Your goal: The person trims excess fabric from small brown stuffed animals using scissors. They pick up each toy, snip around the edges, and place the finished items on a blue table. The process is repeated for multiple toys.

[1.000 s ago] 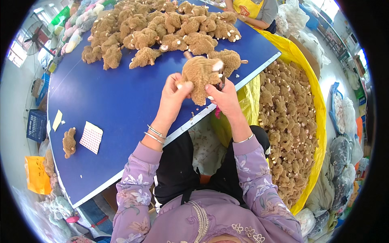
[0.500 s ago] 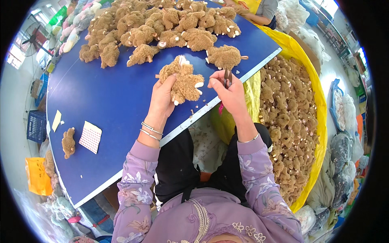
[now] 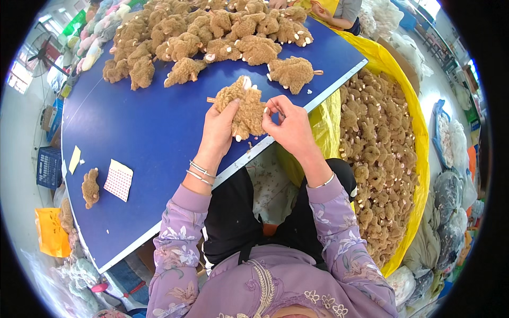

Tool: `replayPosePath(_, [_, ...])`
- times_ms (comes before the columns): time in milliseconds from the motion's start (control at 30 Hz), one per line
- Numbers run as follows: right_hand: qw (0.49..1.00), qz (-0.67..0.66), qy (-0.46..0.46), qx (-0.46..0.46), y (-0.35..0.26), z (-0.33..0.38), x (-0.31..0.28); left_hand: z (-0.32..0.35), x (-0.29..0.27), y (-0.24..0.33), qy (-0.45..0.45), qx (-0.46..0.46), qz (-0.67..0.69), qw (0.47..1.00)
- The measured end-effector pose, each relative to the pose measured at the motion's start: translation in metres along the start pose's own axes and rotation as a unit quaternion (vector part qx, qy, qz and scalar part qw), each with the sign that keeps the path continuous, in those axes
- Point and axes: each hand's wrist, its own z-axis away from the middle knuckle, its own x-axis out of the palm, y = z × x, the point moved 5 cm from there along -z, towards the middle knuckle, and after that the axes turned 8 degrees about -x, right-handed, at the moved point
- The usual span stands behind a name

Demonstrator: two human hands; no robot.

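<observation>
Blue table (image 3: pixel 154 132): heap of brown plush toys (image 3: pixel 212 32) at its far end. One brown plush toy (image 3: pixel 245 108) at near edge, gripped by left hand (image 3: pixel 220 127); right hand (image 3: pixel 289 124) pinches its side, fingers narrow.

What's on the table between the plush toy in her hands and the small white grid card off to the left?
In the head view, only bare blue table lies between the held plush toy and the white grid card. The left hand grips the toy from that side.

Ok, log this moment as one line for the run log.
left hand: holds brown plush toy | right hand: pinching at toy's edge | surface: blue table | nearby: plush pile, yellow bag of toys
</observation>
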Motion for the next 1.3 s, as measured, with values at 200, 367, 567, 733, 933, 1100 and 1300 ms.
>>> replayPosePath(200, [0.990, -0.127, 0.031, 0.054, 0.008, 0.006, -0.002, -0.010, -0.021, 0.009, 0.034, 0.060, 0.005, 0.998])
replayPosePath(367, [0.962, -0.256, 0.060, 0.070, 0.013, 0.007, -0.001, -0.011, -0.024, 0.006, 0.042, 0.052, 0.004, 0.998])
replayPosePath(567, [0.951, -0.264, -0.024, 0.158, 0.015, 0.005, 0.003, -0.012, -0.025, 0.004, 0.053, 0.051, 0.019, 0.997])
replayPosePath(733, [0.945, -0.311, -0.058, 0.080, 0.004, 0.008, 0.011, -0.009, -0.019, 0.007, 0.045, 0.042, 0.039, 0.997])
replayPosePath(933, [0.936, -0.305, -0.150, 0.086, -0.004, 0.013, 0.016, -0.011, -0.016, -0.004, 0.028, 0.003, 0.008, 1.000])
replayPosePath(1100, [0.953, -0.242, -0.173, 0.058, -0.016, 0.010, 0.015, -0.009, -0.010, -0.009, 0.030, -0.046, -0.029, 0.998])
replayPosePath(1300, [0.974, -0.138, -0.175, -0.037, -0.025, 0.007, 0.011, -0.012, -0.011, -0.010, 0.030, -0.021, -0.077, 0.996])
